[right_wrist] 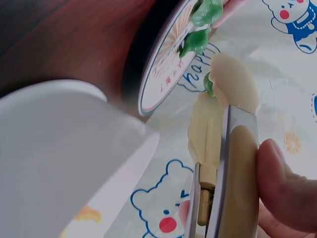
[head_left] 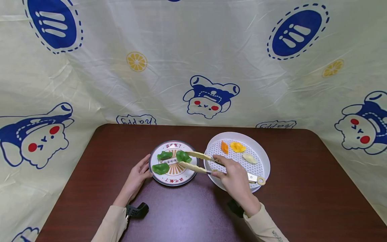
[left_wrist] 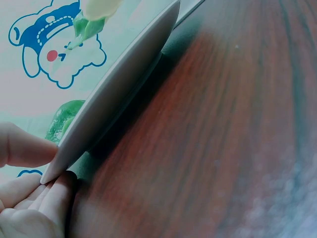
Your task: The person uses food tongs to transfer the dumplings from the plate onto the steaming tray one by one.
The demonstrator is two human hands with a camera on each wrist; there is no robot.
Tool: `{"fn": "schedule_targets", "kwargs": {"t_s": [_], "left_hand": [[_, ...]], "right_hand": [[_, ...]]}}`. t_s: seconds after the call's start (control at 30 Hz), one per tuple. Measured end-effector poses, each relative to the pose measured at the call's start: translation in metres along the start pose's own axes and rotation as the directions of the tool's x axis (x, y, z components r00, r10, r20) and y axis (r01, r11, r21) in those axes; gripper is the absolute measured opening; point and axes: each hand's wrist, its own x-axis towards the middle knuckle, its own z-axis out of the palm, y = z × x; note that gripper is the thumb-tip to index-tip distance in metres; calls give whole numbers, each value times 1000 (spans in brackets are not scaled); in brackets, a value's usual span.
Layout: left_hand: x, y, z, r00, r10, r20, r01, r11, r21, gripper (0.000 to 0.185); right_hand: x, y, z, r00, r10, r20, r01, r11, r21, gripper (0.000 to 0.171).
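Note:
My left hand point(head_left: 138, 175) pinches the rim of a white patterned plate point(head_left: 172, 181), thumb on top and fingers beneath, as the left wrist view shows. Two green dumplings point(head_left: 161, 168) lie on this plate's left side. My right hand point(head_left: 235, 176) grips cream-coloured food tongs point(right_wrist: 240, 183), whose tips reach over the plate's right part. Between those tips sits a third green dumpling point(head_left: 183, 156), mostly hidden behind them in the right wrist view. Whether it still touches the plate I cannot tell.
Right of the patterned plate stands a round white tray with a perforated insert point(head_left: 266, 159). On it are an orange dumpling point(head_left: 224, 147), a yellow dumpling point(head_left: 238, 147) and a whitish dumpling point(head_left: 249, 158). Both dishes stand on a dark brown table point(head_left: 302, 188), with a printed cloth point(head_left: 163, 87) behind.

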Motion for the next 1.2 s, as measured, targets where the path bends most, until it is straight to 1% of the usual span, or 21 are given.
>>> {"fn": "schedule_targets", "kwargs": {"t_s": [0.3,0.7,0.8,1.0,1.2], "left_hand": [[-1,0,-1,1000,0,1,0,1000,6,78],[-2,0,-2,1000,-4,-2,4,1000,13,78],[-2,-1,-2,1000,-5,-2,5,1000,9,78],[0,-2,-2,1000,3,1,-3,1000,2,78],[0,-2,-1,1000,4,0,-4,1000,8,78]], "right_hand": [[-8,12,-20,1000,12,-18,-12,1000,-8,50],[-21,32,-47,994,-9,-106,2,998,-65,52],[-24,38,-51,993,-7,-119,-3,997,-80,53],[-29,48,-56,991,27,-132,-41,993,-110,53],[-32,57,-55,991,46,-127,-63,989,-132,52]]}}
